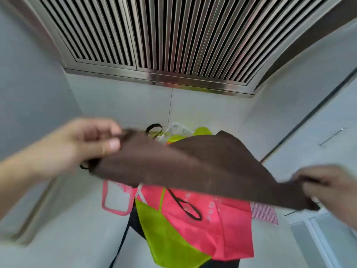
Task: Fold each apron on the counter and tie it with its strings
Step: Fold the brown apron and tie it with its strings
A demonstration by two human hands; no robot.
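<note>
Brown apron [193, 167] is up in the air right now, stretched between both hands above the table [73, 238], so it's off the pile and not touching the surface as far as I can see. Looks like thin non-woven fabric, the cheap promo kind: super light, floppy, sags in the middle and holds no shape of its own. Not slippery or fragile I'd guess, but it'll probably crease wherever you pinch it, and it won't stay folded unless you flatten it on something. Best places to hold are the corners or the top edge where the strings come out, which is pretty much what's going on.

Left hand [87, 144] is raised up high on that side, fingers [114, 145] curled and pinching one end of the cloth, with a black string [87, 165] dangling just below it. Right hand [328, 188] sits lower and further out, gripping the other end, though it's blurry so I can't tell exactly how the grip lies. The cloth slopes down from left to right.

Underneath on the table there's still a heap: pink apron [212, 229], lime green apron [164, 235], plus another black string loop [185, 207] lying across the pink one.
</note>
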